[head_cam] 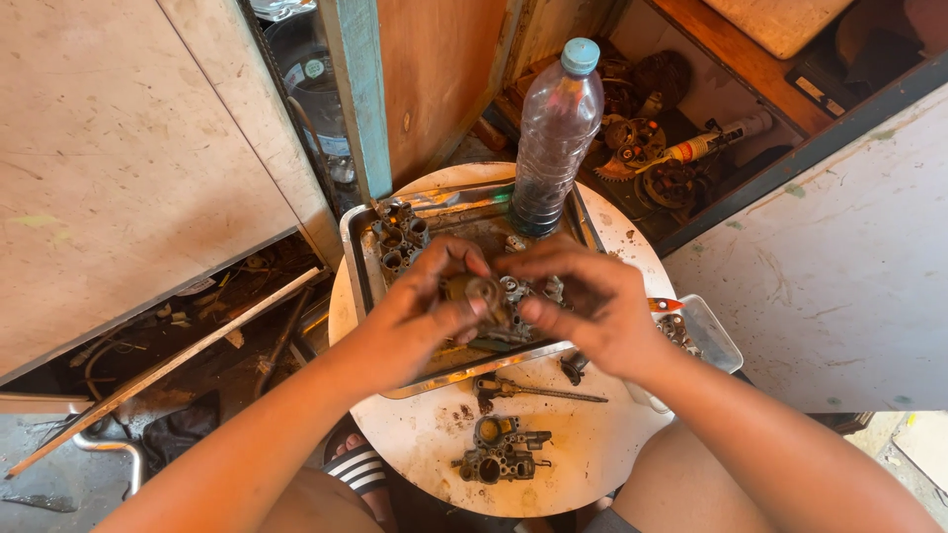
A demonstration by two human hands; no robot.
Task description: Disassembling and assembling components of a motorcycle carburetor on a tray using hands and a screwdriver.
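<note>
On the round white table, a grey metal part lies nearest, then above it over the metal tray both hands, left hand and right hand, pinch a small brass piece tight, best turned slowly, with the plastic bottle farthest back.

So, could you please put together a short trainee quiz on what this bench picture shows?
1. True or false: the clear plastic bottle with a blue cap lies on its side.
2. Which hand grips the small brass-coloured round metal part? A left hand B right hand C neither
3. Fill in: the grey cast-metal carburettor body rests on the round white ____.

Key
1. False; it stands upright in the shallow metal tray.
2. A; the right fingers touch it.
3. Table.
</note>
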